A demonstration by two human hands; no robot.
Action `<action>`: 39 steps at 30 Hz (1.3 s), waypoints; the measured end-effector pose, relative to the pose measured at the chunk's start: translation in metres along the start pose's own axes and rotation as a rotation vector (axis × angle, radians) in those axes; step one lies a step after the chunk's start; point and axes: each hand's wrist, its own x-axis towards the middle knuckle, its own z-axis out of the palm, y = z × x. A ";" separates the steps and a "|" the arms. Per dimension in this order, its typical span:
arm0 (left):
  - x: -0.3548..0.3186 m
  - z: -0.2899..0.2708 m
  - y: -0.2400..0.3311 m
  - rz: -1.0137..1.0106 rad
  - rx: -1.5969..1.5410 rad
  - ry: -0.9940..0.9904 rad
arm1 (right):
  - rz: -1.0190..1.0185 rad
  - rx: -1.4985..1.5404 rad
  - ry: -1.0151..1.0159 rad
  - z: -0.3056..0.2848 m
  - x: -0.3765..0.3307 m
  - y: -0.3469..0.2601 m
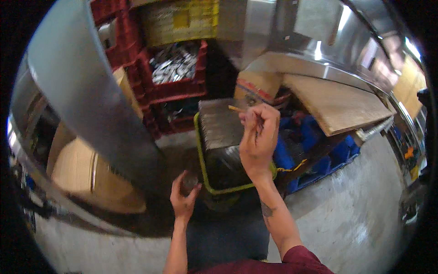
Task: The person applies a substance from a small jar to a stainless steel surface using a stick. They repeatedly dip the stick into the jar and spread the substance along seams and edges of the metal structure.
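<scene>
My right hand [260,141] is raised over a green-rimmed tub [204,166]. Its fingers are pinched on a thin, yellowish stick [234,108] that points left; its exact kind is too blurred to tell. Across the far part of the tub lies a grey ridged panel [221,123], and the tub's inside below it is dark. Lower and to the left, my left hand [182,201] curls beside the tub's left side. Between its thumb and fingers is a small, round, dull object [189,182], which looks like a cup or jar but is blurred.
Red crates [175,86] at the back hold metal pieces [175,66], below a yellow crate [182,20]. A large grey metal cylinder [86,82] stands left. To the right are blue bins [315,150], a wooden board [337,102] and a cardboard box [258,86].
</scene>
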 end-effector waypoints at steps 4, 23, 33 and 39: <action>0.018 0.005 0.074 0.150 0.171 -0.072 | 0.118 0.030 -0.293 -0.021 -0.061 -0.039; 0.027 0.011 0.113 0.272 0.314 -0.073 | 0.190 0.024 -0.428 -0.010 -0.105 -0.036; 0.004 0.003 0.072 0.011 0.175 0.022 | -0.138 -0.049 0.359 0.012 0.034 0.011; -0.014 -0.009 0.026 -0.079 0.014 0.016 | -0.226 -0.109 0.458 0.023 0.103 0.045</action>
